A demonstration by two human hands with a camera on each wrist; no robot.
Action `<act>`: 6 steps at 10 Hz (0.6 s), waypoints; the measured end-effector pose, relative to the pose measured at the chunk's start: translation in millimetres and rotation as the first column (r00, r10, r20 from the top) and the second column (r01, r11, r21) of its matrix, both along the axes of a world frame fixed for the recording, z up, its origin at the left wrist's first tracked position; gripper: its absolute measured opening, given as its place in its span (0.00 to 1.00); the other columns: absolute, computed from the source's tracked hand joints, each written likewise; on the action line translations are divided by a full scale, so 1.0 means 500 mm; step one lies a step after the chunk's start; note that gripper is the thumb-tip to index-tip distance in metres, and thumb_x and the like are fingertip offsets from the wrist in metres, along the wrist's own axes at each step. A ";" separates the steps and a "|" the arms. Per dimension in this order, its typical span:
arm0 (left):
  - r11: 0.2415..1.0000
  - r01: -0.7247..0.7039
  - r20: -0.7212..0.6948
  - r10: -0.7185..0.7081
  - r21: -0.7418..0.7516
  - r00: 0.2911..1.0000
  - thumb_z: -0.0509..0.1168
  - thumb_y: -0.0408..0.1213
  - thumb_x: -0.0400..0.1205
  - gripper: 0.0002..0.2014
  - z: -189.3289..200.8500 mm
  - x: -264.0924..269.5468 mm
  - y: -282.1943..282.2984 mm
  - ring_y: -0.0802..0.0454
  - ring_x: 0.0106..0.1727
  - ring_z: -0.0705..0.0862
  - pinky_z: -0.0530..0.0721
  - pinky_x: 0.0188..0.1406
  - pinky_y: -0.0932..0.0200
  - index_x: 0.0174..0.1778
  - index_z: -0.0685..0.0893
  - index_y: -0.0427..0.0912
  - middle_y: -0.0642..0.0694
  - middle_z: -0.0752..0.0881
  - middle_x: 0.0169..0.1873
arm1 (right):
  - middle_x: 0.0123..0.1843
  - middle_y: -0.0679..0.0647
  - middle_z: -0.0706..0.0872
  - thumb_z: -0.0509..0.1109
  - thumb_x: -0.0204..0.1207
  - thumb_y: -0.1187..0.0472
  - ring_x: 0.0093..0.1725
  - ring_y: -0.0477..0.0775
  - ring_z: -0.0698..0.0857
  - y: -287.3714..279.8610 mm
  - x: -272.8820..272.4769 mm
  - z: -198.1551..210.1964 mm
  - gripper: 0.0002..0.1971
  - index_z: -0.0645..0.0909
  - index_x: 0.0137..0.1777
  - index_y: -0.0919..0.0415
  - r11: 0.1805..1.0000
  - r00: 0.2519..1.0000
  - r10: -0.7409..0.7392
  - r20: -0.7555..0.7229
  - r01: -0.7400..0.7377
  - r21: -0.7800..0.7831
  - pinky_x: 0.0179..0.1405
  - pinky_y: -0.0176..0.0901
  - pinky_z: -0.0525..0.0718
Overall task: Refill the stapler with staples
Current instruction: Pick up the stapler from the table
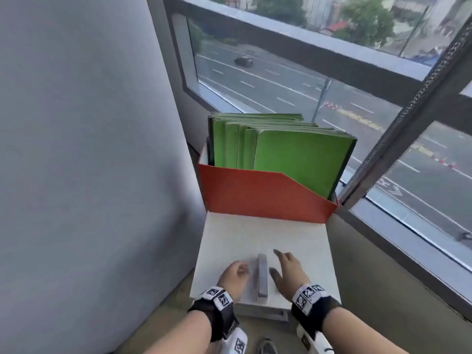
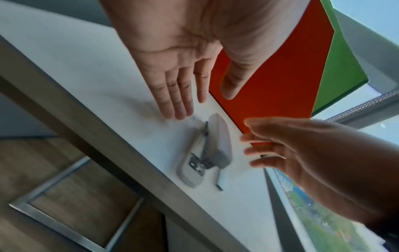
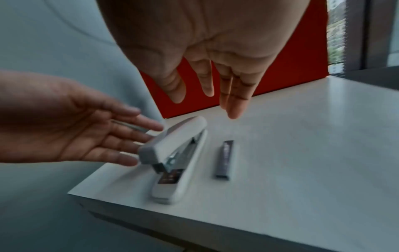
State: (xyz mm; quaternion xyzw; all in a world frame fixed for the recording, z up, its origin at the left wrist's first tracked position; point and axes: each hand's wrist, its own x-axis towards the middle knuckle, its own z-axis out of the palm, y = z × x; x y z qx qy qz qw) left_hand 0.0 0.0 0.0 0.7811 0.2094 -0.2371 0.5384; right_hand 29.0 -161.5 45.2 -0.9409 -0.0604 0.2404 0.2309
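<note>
A white-grey stapler [image 1: 262,274] lies lengthwise on the small white table [image 1: 242,238], near its front edge. In the right wrist view the stapler [image 3: 179,156] has its top arm slightly raised over the base. A dark strip of staples [image 3: 225,160] lies beside it on its right. My left hand [image 1: 236,273] hovers at the stapler's left with its fingers [image 3: 129,136] straight, right next to the top arm; contact cannot be told. My right hand [image 1: 279,261] hovers open above the staple strip and holds nothing. The left wrist view shows the stapler [image 2: 207,153] between both hands.
An orange file box [image 1: 255,198] full of green folders [image 1: 293,159] stands at the table's back edge. A grey curved wall [image 1: 89,149] rises on the left. A window frame [image 1: 408,118] runs along the right. Bare tabletop lies right of the staple strip.
</note>
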 end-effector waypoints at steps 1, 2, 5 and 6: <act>0.988 -0.075 0.013 0.078 -0.134 0.997 0.57 0.42 0.80 0.15 0.003 0.003 -0.028 0.44 0.62 0.85 0.80 0.69 0.45 0.59 0.83 0.50 0.42 0.87 0.61 | 0.73 0.63 0.71 0.61 0.78 0.55 0.68 0.65 0.76 0.057 0.005 -0.006 0.30 0.59 0.79 0.57 0.996 0.994 -0.084 -0.063 0.086 0.032 0.68 0.54 0.77; 0.967 -0.127 -0.024 0.125 -0.220 0.992 0.54 0.41 0.83 0.12 0.003 -0.002 -0.044 0.46 0.61 0.84 0.80 0.66 0.51 0.51 0.83 0.50 0.42 0.86 0.58 | 0.70 0.69 0.71 0.62 0.75 0.61 0.63 0.69 0.79 0.103 -0.003 -0.013 0.32 0.57 0.79 0.54 0.994 0.985 -0.112 -0.128 0.109 -0.034 0.60 0.56 0.81; 0.957 -0.221 -0.098 0.205 -0.190 0.974 0.55 0.46 0.80 0.16 -0.011 -0.036 -0.023 0.45 0.54 0.85 0.82 0.64 0.46 0.58 0.83 0.47 0.44 0.88 0.53 | 0.71 0.67 0.68 0.62 0.75 0.65 0.63 0.67 0.79 0.118 -0.008 -0.014 0.35 0.52 0.80 0.54 0.995 0.980 -0.037 -0.196 0.018 -0.100 0.59 0.55 0.82; 0.918 -0.275 -0.192 0.227 -0.285 0.955 0.52 0.41 0.82 0.12 -0.004 -0.019 -0.020 0.46 0.40 0.81 0.81 0.44 0.51 0.50 0.81 0.44 0.44 0.84 0.39 | 0.71 0.66 0.68 0.60 0.75 0.72 0.61 0.66 0.80 0.123 -0.002 0.004 0.34 0.50 0.79 0.58 0.998 0.984 0.011 -0.180 -0.020 -0.052 0.58 0.54 0.83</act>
